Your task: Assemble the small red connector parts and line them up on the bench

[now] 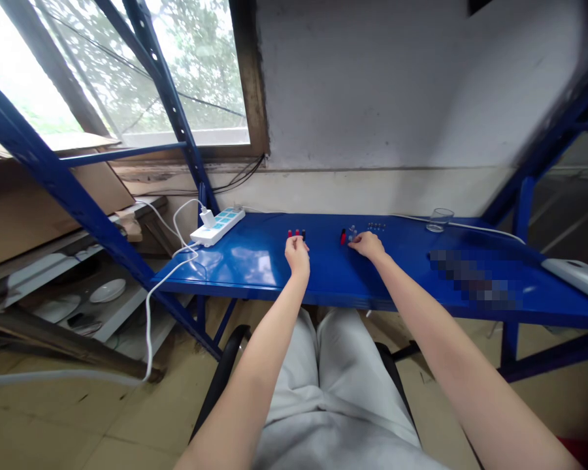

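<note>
My left hand (298,255) is over the middle of the blue table with its fingers drawn together; what they hold, if anything, is too small to make out. Just beyond its fingertips stand small red pieces (296,232) and a small black piece (304,235). To the right, my right hand (369,245) has thumb and fingers pinched at the tabletop, by a small clear-bluish piece (353,231). Left of that is a small red-and-black piece (343,236). Several tiny metallic bits (377,226) lie in a row behind my right hand.
A white power strip (219,226) with a plug and cord lies at the left end of the blue table (245,274). A clear glass (440,220) is at the back right, beside a white cable. A blurred-out dark object (473,279) and a white device (575,277) lie further right.
</note>
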The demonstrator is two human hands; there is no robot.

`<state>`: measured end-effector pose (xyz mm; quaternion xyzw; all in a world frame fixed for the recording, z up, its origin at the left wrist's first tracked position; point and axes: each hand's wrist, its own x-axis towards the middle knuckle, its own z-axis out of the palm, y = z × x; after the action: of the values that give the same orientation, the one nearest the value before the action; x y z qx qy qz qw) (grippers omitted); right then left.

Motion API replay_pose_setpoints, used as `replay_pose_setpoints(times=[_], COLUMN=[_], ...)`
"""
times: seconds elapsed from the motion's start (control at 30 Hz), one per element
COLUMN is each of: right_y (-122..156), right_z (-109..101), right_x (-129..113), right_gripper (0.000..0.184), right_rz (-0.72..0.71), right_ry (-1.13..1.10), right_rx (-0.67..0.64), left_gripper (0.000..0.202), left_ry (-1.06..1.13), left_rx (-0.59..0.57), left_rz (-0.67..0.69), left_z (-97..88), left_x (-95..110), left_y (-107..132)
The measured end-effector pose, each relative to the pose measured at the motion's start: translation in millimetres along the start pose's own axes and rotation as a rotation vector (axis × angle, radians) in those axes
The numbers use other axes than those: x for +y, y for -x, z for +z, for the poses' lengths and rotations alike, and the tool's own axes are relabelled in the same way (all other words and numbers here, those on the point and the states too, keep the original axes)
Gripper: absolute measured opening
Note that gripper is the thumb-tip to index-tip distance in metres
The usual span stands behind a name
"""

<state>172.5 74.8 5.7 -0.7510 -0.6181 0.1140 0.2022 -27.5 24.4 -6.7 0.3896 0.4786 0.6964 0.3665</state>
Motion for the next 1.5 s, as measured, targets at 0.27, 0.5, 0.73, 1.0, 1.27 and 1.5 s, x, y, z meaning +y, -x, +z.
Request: replay_pose_setpoints(times=[0.27, 0.5, 0.73, 1.0, 1.27, 1.5], right_y=[20, 37, 20, 11, 17, 20], right_z=[-23, 19, 63, 79, 81, 76], right_x=[-17, -65, -95, -116, -118, -114], right_gripper=[0.021, 0.027, 0.045, 0.032, 0.022, 0.017], right_rz=[-0.068, -0.512, -0.404, -0.261, -0.217, -0.267], right_ry=[-0.007, -0.316, -0.388, -0.243, -0.175, -0.215], right_rx=[0.052, -0.005, 0.014, -0.005, 0.071, 0.047], left_gripper=[0.014, 0.014, 0.015, 0.017, 0.014, 0.013], left_ry=[0.165, 0.227, 0.180, 0.149, 0.188, 0.189], left_rx=[0.212, 0.238, 0.227, 0.223, 0.217, 0.201], left_rz=[-0.113, -0.130, -0.112, -0.098, -0.098, -0.116], left_z=[-2.4, -3.1, -1.9, -2.1, -1.8, -2.1], left_x=[2, 3, -1, -8, -7, -3], left_y=[-7, -7, -9, -13, -13, -11])
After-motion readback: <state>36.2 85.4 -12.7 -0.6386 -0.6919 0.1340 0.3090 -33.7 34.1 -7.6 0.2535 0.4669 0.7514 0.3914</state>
